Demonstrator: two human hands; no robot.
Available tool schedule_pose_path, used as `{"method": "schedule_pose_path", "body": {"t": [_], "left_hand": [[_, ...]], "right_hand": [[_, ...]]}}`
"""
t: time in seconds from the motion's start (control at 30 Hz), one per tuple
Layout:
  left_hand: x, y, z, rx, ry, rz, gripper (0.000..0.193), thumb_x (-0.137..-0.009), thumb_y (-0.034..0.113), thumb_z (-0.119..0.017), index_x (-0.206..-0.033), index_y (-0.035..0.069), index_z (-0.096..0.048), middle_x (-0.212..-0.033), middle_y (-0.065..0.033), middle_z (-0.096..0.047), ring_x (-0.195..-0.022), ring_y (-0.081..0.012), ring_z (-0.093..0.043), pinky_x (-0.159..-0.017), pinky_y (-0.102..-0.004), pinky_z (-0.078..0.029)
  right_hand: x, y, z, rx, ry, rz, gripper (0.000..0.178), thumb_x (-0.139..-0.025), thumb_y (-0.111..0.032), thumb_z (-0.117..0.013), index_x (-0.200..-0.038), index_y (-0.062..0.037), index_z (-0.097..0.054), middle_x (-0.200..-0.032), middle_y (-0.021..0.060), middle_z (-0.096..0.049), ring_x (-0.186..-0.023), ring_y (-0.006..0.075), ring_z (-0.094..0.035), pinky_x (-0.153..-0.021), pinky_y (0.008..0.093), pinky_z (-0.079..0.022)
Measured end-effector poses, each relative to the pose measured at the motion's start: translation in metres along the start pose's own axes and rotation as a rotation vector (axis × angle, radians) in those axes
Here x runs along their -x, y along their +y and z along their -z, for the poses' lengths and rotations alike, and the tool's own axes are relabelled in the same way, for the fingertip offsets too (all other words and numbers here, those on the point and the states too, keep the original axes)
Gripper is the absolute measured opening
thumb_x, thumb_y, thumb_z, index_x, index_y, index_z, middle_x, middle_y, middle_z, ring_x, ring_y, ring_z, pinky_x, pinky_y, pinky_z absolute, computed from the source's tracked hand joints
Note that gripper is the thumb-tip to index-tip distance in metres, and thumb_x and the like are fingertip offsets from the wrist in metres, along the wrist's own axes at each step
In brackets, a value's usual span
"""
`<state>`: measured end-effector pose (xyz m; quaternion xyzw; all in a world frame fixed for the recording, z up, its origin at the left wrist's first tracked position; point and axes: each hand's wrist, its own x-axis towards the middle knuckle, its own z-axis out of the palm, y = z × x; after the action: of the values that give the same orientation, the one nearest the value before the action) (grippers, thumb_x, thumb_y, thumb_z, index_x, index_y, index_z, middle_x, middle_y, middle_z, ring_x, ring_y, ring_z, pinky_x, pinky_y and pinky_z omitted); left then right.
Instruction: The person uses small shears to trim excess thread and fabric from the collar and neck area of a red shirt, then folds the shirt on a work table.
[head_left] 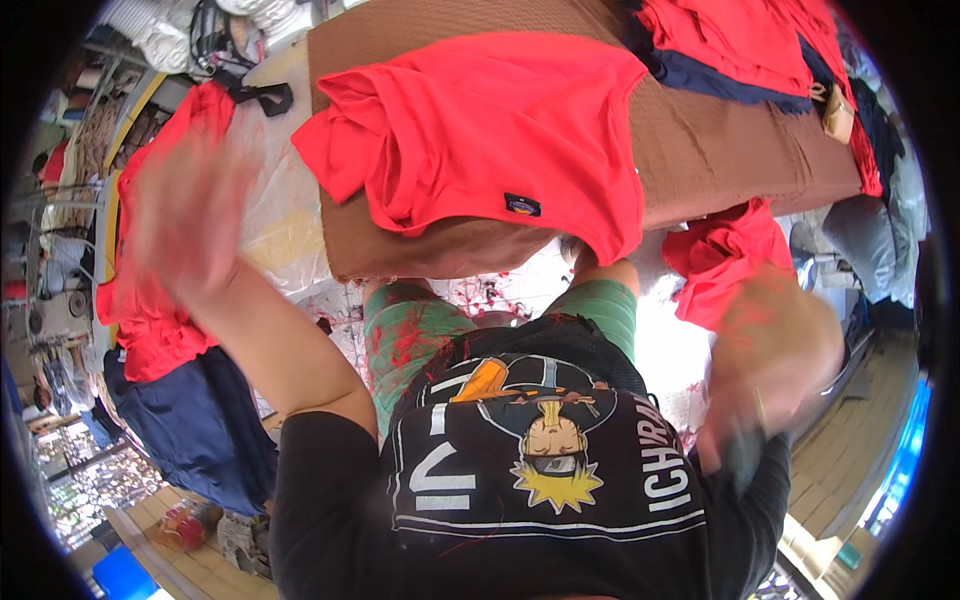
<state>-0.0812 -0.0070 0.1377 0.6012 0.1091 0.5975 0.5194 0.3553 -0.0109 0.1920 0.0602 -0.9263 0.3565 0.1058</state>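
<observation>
Arms [295, 345] apart, left hand [195, 215] outstretched, blurred, before red garment [150, 335]

Black short-sleeved shirt [540, 555] bearing 1 yellow-haired cartoon figure [556, 440]; green shorts [608, 312].

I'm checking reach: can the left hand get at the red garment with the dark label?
Probably yes: nothing visible stands between the left hand and the red garment, which lies uncovered.

A brown-cloth-covered table [720, 155] spans eleven to two o'clock. On it, a red shirt [500, 135] lies at twelve; a red-and-navy garment pile [735, 45] sits near one-thirty.
</observation>
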Motion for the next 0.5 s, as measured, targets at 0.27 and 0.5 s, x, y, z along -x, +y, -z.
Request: {"method": "schedule_pose_path", "body": {"t": [0.27,0.5], "left_hand": [[-0.031,0.076,-0.115,0.000,-1.066,-0.098,0.022,-0.096,0.026,-0.048,-0.101,0.006,-0.055,-0.106,-0.0112,-0.057,-0.096,-0.0215,-0.056,-0.082,-0.0325,-0.041],[-0.014,0.000,-0.148,0.055,-1.490,0.100,0.013,-0.092,0.023,-0.053,-0.087,0.012,-0.055,-0.093,-0.0044,-0.058,-0.085,-0.0192,-0.056,-0.071,-0.0321,-0.044]], "right_hand": [[0.120,0.235,-0.016,-0.024,0.994,-1.283,0.045,-0.083,-0.013,-0.070,-0.125,-0.0020,-0.055,-0.092,0.0030,-0.062,-0.078,0.0096,-0.057,-0.068,0.0255,-0.047],[0.094,0.184,-0.027,0.608,0.946,-1.180,0.041,-0.080,-0.028,-0.071,-0.114,-0.0067,-0.066,-0.095,0.0101,-0.068,-0.080,0.0155,-0.061,-0.071,0.0287,-0.049]]}}
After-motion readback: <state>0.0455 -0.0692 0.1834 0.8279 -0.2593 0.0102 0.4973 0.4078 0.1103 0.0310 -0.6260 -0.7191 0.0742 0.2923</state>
